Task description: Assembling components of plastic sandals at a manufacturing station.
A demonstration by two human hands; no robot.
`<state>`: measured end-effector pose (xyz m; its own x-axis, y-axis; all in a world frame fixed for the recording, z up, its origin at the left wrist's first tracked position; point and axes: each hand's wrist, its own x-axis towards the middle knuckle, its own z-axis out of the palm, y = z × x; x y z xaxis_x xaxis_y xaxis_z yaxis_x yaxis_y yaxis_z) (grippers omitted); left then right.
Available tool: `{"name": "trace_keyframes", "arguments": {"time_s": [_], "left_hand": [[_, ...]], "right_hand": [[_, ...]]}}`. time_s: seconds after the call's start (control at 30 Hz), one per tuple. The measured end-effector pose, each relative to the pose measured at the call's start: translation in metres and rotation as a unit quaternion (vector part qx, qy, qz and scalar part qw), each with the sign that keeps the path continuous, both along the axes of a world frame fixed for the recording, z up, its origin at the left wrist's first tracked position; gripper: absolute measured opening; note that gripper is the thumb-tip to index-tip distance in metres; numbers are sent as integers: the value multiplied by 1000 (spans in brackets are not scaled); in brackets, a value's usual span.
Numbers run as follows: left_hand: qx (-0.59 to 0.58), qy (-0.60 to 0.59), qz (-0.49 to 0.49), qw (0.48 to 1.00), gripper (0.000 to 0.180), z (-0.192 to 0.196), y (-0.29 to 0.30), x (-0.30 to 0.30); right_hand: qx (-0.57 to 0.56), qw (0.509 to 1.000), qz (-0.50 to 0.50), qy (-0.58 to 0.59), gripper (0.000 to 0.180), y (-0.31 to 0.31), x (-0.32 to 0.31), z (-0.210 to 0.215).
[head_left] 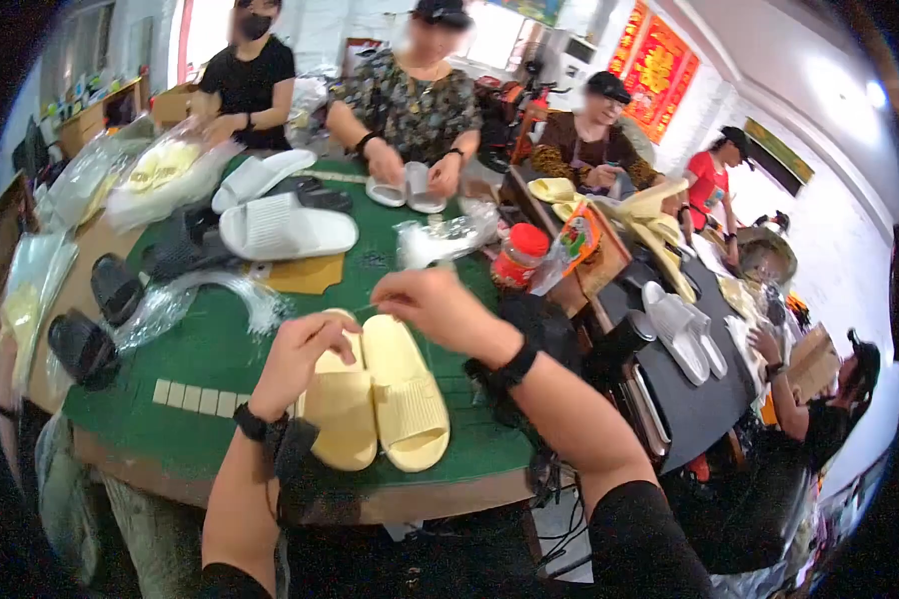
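A pair of pale yellow slide slippers lies side by side on the green tabletop in front of me, the left slipper [338, 419] close against the right slipper [410, 404]. My left hand [302, 361] is over the left slipper's upper part, its fingers bent and closed. Above the far ends of the pair, my right hand [438, 304] holds its fingertips pinched together. Whatever either hand grips is too small or hidden to make out. A bundle of thin clear plastic strands [260, 304] rests just beyond my left hand.
White slippers [288, 228] and black slippers [82, 344] lie to the left, near bagged yellow slippers [165, 165]. Toward the right stand a red-lidded jar [519, 255] and a dark table [694, 419] with grey slippers [681, 329]. Across from me, a person [415, 110] handles light grey slippers; other people work nearby.
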<state>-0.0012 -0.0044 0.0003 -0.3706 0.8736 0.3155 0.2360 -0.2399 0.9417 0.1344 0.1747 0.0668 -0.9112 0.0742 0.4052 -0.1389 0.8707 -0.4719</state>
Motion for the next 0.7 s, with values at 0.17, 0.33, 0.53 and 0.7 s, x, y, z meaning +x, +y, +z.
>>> {"name": "trace_keyframes", "arguments": {"time_s": [0.17, 0.33, 0.53, 0.7], "left_hand": [[41, -97, -7, 994, 33, -7, 11, -11], [60, 37, 13, 997, 40, -27, 19, -20], [15, -20, 55, 998, 42, -33, 14, -35], [33, -65, 96, 993, 37, -46, 16, -44]], "right_hand": [[-123, 985, -85, -80, 11, 20, 8, 17], [-257, 963, -64, -56, 10, 35, -2, 17], [-285, 955, -64, -55, 10, 40, -11, 10], [-307, 944, -88, -81, 11, 45, -12, 4]]}}
